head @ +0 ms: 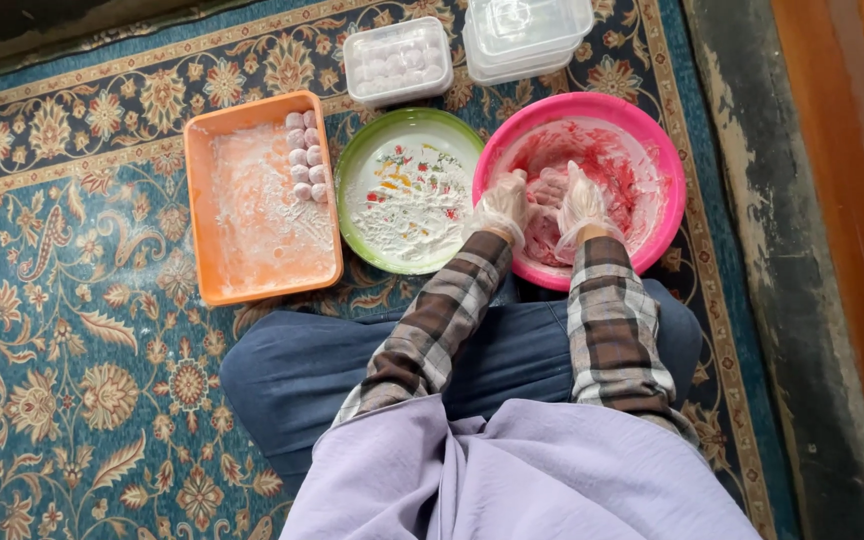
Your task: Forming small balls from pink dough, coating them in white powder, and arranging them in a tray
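Indoors, patterned teal carpet [72,330], grey floor [802,290]

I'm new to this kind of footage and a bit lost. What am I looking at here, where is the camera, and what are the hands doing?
There is one picture, from a camera on the person's head, looking down at their lap and a patterned carpet. Both hands wear thin clear gloves. The left hand and right hand press into pink dough inside a pink bowl. Beside it lie a floured green plate, an orange tray holding small pale balls, and clear plastic boxes.
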